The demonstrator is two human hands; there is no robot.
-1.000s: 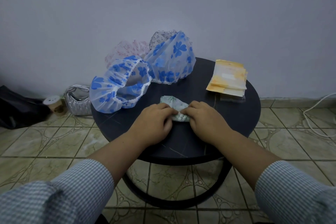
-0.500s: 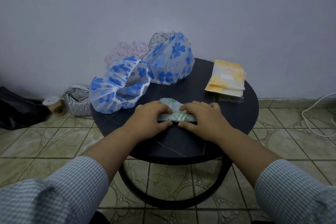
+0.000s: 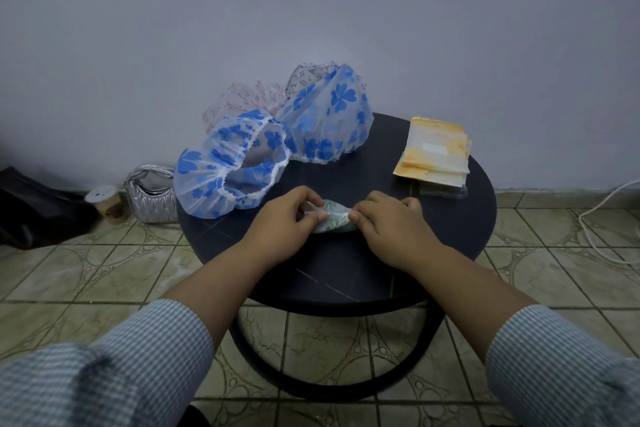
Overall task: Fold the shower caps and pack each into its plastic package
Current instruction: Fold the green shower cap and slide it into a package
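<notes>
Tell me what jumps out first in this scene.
Two puffy blue-flowered shower caps dominate the back left of the round black table. At the front, the left hand and right hand pinch a small folded green-patterned cap, with yellow packages stacked back right.

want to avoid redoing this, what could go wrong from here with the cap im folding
1. The green-print cap is pinched only at its ends by the left hand and right hand; slick plastic may spring open once released.
2. The yellow packages lie at the table's far right, so reaching them means letting go with one hand.
3. The near blue-flower cap overhangs the table edge; a nudge could drop it.
</notes>
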